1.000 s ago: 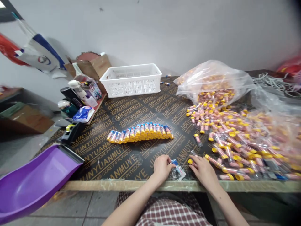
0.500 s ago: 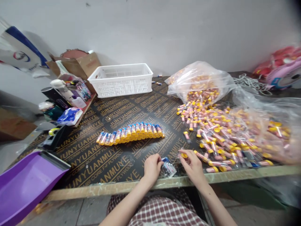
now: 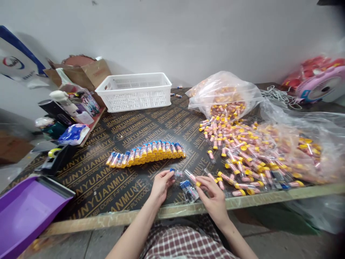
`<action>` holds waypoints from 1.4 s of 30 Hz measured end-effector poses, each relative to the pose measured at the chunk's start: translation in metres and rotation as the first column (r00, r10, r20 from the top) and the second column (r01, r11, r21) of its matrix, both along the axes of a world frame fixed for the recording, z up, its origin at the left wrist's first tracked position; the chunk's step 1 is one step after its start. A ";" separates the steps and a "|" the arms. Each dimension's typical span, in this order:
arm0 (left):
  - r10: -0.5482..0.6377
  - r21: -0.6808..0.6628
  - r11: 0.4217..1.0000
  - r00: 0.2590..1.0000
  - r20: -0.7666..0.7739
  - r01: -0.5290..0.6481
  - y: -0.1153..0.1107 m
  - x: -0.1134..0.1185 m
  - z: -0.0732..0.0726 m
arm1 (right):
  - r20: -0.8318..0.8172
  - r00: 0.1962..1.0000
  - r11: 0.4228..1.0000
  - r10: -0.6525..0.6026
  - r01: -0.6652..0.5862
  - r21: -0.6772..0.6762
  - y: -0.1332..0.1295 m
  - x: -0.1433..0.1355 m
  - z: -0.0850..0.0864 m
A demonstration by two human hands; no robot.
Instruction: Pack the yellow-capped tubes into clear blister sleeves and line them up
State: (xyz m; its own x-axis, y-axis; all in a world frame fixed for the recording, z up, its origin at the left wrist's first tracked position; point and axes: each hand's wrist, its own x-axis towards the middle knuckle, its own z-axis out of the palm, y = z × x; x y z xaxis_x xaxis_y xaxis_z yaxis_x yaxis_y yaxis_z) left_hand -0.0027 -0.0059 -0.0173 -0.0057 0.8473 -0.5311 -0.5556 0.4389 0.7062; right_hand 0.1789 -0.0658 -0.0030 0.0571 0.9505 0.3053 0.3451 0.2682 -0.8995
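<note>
My left hand (image 3: 162, 185) pinches a small clear plastic sleeve (image 3: 177, 174) with a blue end, held just above the table. Between the fingers of my right hand (image 3: 214, 198) is a clear tube (image 3: 191, 176) with a yellow cap and pink contents, its clear end pointing toward the sleeve. A small stack of flat blue-and-clear sleeves (image 3: 189, 191) lies between my hands near the table's front edge. Beyond them, a curved block of blue-labelled tubes with yellow caps (image 3: 147, 153) is lined up. Loose pink tubes with yellow caps (image 3: 245, 154) are heaped to the right.
A white plastic basket (image 3: 134, 97) stands by the wall. An open clear bag (image 3: 223, 90) spills tubes, with another plastic bag (image 3: 323, 133) at the right. A purple dustpan (image 3: 35, 212), a tape dispenser (image 3: 52, 162), bottles (image 3: 58, 111) and a pink fan (image 3: 322, 86) flank the table.
My left hand has moved left, drawing a sleeve away from the stack. My right hand has brought a tube from the heap's edge leftward to the sleeve.
</note>
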 end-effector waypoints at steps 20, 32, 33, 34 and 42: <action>-0.023 0.111 0.993 1.000 -0.012 0.025 -0.010 0.002 0.009 | 0.140 0.973 0.983 0.184 -0.186 -0.002 -0.004 -0.015 -0.001; -0.429 0.128 0.895 0.903 -0.019 0.428 -0.030 0.009 0.022 | 0.146 0.933 0.943 0.329 -0.334 0.009 0.008 -0.013 -0.002; -0.435 0.117 0.893 0.900 -0.023 0.435 -0.032 0.010 0.022 | 0.137 0.921 0.929 0.365 -0.369 0.001 0.008 -0.013 -0.002; -0.437 0.109 0.893 0.899 -0.026 0.437 -0.032 0.010 0.022 | 0.126 0.913 0.920 0.389 -0.391 -0.007 0.007 -0.012 -0.001; -0.438 0.100 0.893 0.898 -0.039 0.439 -0.036 0.011 0.023 | 0.029 0.933 0.933 0.359 -0.359 0.012 0.002 -0.015 -0.006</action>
